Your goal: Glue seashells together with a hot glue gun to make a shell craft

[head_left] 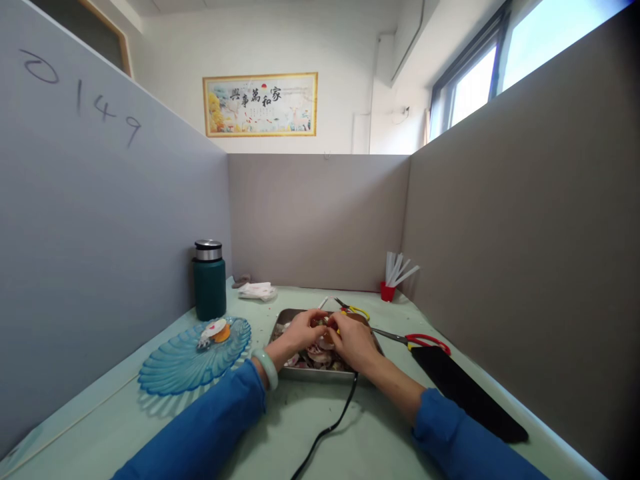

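Note:
My left hand (305,328), with a pale green bangle (266,369) at the wrist, is over a metal tray (320,375). Shells or shell-like pieces (320,357) in pink, white and brown lie in the tray. Close by, almost fingertip to fingertip, my right hand (353,339) hangs over the same tray. The fingers of both hands are bent and pinched together. Whatever is between them is too small and hidden to make out. A black cable (330,430) runs from the tray's front edge toward me.
On the left stand a blue glass plate (170,370) holding small shells (216,332) and a green bottle (210,287). White tissues (257,291) and a red cup (387,291) of white strips are farther back. Red-handled scissors (425,342), yellow-handled pliers (357,311) and a black strip (465,393) lie right.

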`<move>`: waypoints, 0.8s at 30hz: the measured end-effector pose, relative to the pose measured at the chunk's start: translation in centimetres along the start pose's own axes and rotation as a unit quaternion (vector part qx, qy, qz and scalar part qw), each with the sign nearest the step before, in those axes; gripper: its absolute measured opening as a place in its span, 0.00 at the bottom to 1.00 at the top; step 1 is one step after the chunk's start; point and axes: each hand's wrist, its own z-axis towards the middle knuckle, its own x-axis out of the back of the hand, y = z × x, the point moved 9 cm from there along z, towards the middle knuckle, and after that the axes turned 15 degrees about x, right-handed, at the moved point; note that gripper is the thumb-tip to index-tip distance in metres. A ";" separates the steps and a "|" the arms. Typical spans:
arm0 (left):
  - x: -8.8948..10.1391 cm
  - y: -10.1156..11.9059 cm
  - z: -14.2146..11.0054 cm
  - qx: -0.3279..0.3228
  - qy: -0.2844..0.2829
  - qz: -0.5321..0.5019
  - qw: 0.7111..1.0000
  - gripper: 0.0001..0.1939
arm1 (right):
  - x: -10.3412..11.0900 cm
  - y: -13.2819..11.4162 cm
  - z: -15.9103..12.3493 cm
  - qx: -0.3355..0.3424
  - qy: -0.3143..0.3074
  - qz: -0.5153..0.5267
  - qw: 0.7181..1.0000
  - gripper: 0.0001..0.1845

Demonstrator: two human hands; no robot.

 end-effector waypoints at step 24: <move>0.5 1.4 -1.0 -0.021 0.040 0.050 0.998 0.14 | -0.4 0.6 0.1 -0.019 0.014 0.089 0.996 0.10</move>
